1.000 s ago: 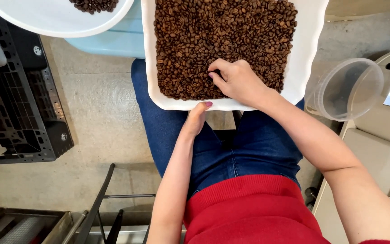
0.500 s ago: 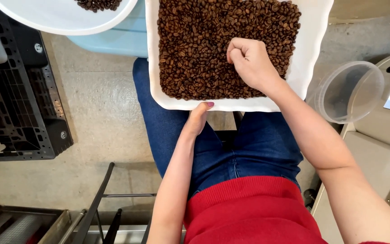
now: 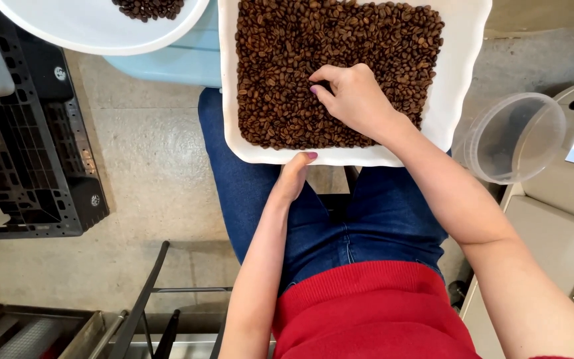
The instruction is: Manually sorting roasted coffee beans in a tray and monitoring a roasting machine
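Leftward across the beans since the earlier frame, the right hand now rests near the middle of the white tray, fingers curled loosely with the tips pressed into the roasted coffee beans; whether a bean is pinched in its grip cannot be told. That tray, filled edge to edge with one layer of dark beans, sits across the seated person's lap, over blue jeans. Beneath its near rim, the left hand props the tray, thumb up against the edge, holding nothing else. Balanced this way, the tray could tip and spill beans onto the floor if the supporting hand slips or the sweeping hand pushes too hard. Up and to the left, a round white bowl holds a small heap of beans. To the right, an empty clear plastic container lies tilted, close to the working forearm. A black plastic crate sits on the concrete floor at left.
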